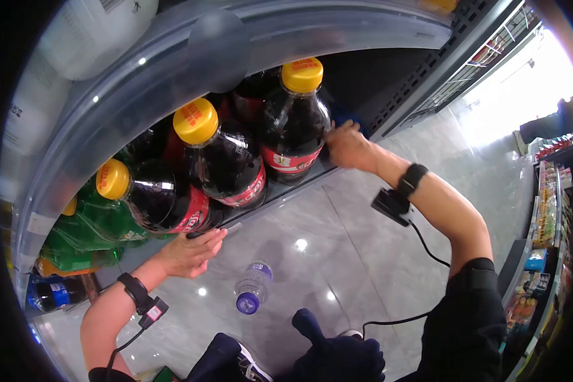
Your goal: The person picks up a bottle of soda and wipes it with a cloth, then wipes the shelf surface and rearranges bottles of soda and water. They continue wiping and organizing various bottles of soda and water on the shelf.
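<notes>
My right hand (351, 148) reaches over the shelf's front edge beside the rightmost cola bottle (291, 124). Its fingers are bent over a dark blue, cloth-like thing (346, 120), mostly hidden behind them. My left hand (191, 253) is at the front edge of the shelf (280, 198), just below the left cola bottle (165, 197). Its fingers are loosely bent and apart, and no object shows in them. Between these bottles stands a middle cola bottle (226, 162). All three have yellow caps and red labels.
Green bottles (86, 232) and a dark bottle with a blue label (57, 293) lie farther left. A clear curved guard (337, 28) arches above. On the grey floor is a clear bottle with a purple cap (253, 288). Stocked shelves (544, 235) line the right.
</notes>
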`<state>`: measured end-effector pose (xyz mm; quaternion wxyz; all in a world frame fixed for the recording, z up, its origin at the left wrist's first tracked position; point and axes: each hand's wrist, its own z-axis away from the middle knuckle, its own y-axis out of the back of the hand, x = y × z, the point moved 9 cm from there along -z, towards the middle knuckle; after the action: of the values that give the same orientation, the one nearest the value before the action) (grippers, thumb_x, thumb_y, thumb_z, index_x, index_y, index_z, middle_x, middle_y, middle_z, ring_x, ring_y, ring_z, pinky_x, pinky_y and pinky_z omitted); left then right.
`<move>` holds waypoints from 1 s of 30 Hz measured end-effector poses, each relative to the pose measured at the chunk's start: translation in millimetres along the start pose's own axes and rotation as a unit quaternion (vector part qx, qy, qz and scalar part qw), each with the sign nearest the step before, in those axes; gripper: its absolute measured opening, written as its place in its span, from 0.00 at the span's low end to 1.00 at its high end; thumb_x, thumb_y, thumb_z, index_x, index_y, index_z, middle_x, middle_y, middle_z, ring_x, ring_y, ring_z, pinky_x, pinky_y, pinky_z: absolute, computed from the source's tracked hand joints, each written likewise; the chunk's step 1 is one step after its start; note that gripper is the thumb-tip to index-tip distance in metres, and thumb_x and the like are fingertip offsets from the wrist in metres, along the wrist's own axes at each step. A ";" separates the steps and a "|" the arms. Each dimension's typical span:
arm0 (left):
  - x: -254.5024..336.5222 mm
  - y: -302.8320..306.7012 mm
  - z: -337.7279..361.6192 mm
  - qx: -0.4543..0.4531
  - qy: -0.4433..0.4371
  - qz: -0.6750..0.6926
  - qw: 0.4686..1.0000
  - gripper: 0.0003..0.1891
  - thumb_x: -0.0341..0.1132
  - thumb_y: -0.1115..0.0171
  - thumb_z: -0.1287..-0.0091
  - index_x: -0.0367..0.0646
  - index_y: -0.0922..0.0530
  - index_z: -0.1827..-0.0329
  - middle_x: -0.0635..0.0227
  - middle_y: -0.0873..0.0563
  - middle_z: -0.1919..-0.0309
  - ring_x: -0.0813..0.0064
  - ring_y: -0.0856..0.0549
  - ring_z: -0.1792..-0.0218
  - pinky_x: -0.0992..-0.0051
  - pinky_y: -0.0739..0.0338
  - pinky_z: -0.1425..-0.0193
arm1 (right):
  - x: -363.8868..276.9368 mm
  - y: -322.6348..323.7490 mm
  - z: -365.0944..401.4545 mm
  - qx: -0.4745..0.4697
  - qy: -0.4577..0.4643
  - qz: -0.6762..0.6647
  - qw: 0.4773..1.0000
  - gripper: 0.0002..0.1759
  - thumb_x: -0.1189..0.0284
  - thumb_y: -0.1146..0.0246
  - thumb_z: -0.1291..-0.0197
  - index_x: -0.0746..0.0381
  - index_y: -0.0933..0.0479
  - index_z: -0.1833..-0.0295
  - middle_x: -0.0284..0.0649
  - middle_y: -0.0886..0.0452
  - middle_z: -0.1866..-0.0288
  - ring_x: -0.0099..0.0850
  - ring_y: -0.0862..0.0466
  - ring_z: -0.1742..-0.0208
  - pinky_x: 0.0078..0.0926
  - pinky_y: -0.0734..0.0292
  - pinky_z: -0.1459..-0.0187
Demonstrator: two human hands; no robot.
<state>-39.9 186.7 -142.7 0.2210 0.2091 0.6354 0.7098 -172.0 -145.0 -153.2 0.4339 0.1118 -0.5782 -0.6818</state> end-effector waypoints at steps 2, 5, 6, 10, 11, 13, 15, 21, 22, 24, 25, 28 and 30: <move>0.0 -0.9 -0.3 0.000 -0.002 -0.005 1.000 0.30 0.41 0.38 0.50 0.45 0.31 0.41 0.67 0.38 0.28 0.74 0.39 0.28 0.55 0.34 0.39 | -8.8 18.1 -21.4 -0.067 0.119 0.088 0.987 0.36 0.65 0.44 0.42 0.74 0.42 0.31 0.71 0.39 0.34 0.68 0.33 0.38 0.53 0.34 0.38; 1.0 -2.1 0.9 -0.011 -0.004 -0.031 0.999 0.31 0.42 0.38 0.50 0.45 0.31 0.41 0.66 0.38 0.28 0.72 0.40 0.27 0.53 0.37 0.36 | 14.7 47.9 -64.2 0.083 0.081 -0.186 0.976 0.36 0.62 0.44 0.42 0.64 0.42 0.29 0.67 0.44 0.30 0.65 0.38 0.33 0.57 0.37 0.37; 2.2 -1.3 0.0 -0.014 -0.003 -0.051 0.999 0.31 0.43 0.38 0.50 0.45 0.31 0.41 0.66 0.38 0.28 0.72 0.40 0.27 0.52 0.37 0.36 | 15.0 54.0 -72.5 0.088 0.078 -0.202 0.972 0.36 0.60 0.44 0.42 0.60 0.41 0.29 0.64 0.44 0.30 0.64 0.40 0.32 0.57 0.37 0.37; 0.2 1.7 -0.1 -0.021 0.009 -0.059 0.998 0.30 0.42 0.36 0.50 0.46 0.31 0.42 0.67 0.39 0.28 0.74 0.39 0.28 0.49 0.40 0.35 | 27.1 59.0 -79.5 0.059 -0.012 -0.356 0.933 0.34 0.58 0.45 0.39 0.51 0.42 0.27 0.62 0.47 0.27 0.64 0.41 0.30 0.57 0.38 0.35; 0.4 0.8 0.0 -0.020 0.010 -0.055 0.998 0.30 0.42 0.36 0.50 0.46 0.31 0.43 0.67 0.38 0.28 0.74 0.39 0.28 0.48 0.40 0.34 | 25.0 59.0 -75.3 0.060 -0.017 -0.345 0.937 0.35 0.59 0.44 0.40 0.51 0.42 0.27 0.64 0.49 0.27 0.63 0.40 0.30 0.57 0.38 0.35; -1.1 4.3 0.3 -0.006 0.014 -0.040 0.999 0.29 0.40 0.36 0.50 0.46 0.31 0.43 0.67 0.39 0.28 0.74 0.39 0.28 0.47 0.42 0.33 | 23.7 35.9 -82.2 0.047 0.024 -0.271 0.961 0.36 0.62 0.43 0.40 0.53 0.44 0.26 0.66 0.49 0.28 0.63 0.39 0.31 0.56 0.37 0.36; -0.1 2.7 -0.3 -0.008 0.014 -0.045 0.999 0.27 0.40 0.36 0.49 0.47 0.31 0.44 0.67 0.39 0.28 0.74 0.40 0.27 0.46 0.43 0.32 | 20.9 16.4 -70.2 0.040 0.007 -0.208 0.977 0.37 0.63 0.43 0.41 0.56 0.45 0.26 0.67 0.47 0.29 0.64 0.38 0.32 0.55 0.35 0.36; 0.5 7.9 0.0 0.011 0.020 -0.030 0.999 0.26 0.36 0.35 0.50 0.46 0.30 0.46 0.68 0.39 0.28 0.74 0.41 0.27 0.48 0.40 0.33 | 13.4 -10.0 -26.3 0.023 0.007 -0.041 0.999 0.34 0.68 0.41 0.45 0.67 0.35 0.32 0.61 0.28 0.39 0.56 0.25 0.41 0.43 0.26 0.42; 0.7 10.4 0.0 0.020 0.021 -0.015 0.999 0.27 0.35 0.34 0.51 0.46 0.30 0.46 0.68 0.39 0.28 0.74 0.40 0.27 0.49 0.40 0.33 | 5.1 12.6 -1.3 0.003 0.074 -0.049 0.996 0.28 0.69 0.40 0.47 0.68 0.29 0.40 0.58 0.24 0.44 0.52 0.22 0.43 0.41 0.25 0.43; 0.1 12.7 1.2 0.050 0.015 0.005 0.999 0.29 0.33 0.34 0.53 0.45 0.31 0.44 0.66 0.37 0.28 0.69 0.36 0.29 0.48 0.37 0.37 | 8.8 54.7 37.1 0.015 0.088 -0.111 0.990 0.16 0.70 0.38 0.52 0.67 0.19 0.58 0.53 0.17 0.58 0.45 0.18 0.51 0.37 0.23 0.47; 0.9 15.3 0.3 0.050 0.016 0.005 0.999 0.29 0.33 0.34 0.53 0.45 0.31 0.44 0.66 0.37 0.28 0.69 0.36 0.29 0.48 0.37 0.37 | 20.7 71.9 48.4 0.073 0.101 -0.248 0.961 0.17 0.68 0.37 0.49 0.64 0.19 0.55 0.56 0.18 0.59 0.52 0.18 0.53 0.38 0.23 0.49; 0.7 14.2 1.3 0.021 0.038 0.013 0.999 0.26 0.33 0.34 0.51 0.45 0.30 0.46 0.68 0.39 0.27 0.74 0.39 0.27 0.50 0.39 0.34 | 48.7 99.2 109.9 0.293 0.000 -0.462 0.837 0.17 0.66 0.36 0.45 0.63 0.21 0.51 0.55 0.19 0.57 0.53 0.19 0.53 0.37 0.24 0.51; 0.2 13.8 -1.0 0.019 0.040 0.016 0.999 0.26 0.33 0.34 0.51 0.44 0.30 0.47 0.69 0.39 0.27 0.73 0.39 0.27 0.50 0.39 0.34 | 46.1 98.8 165.5 0.428 -0.024 -0.476 0.768 0.17 0.70 0.34 0.45 0.61 0.23 0.49 0.52 0.20 0.54 0.51 0.20 0.51 0.37 0.25 0.50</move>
<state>-41.2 184.7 -129.0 0.1802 0.1950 0.6540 0.7084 -262.1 -59.4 1.0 -0.0531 0.5304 -0.6929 -0.4855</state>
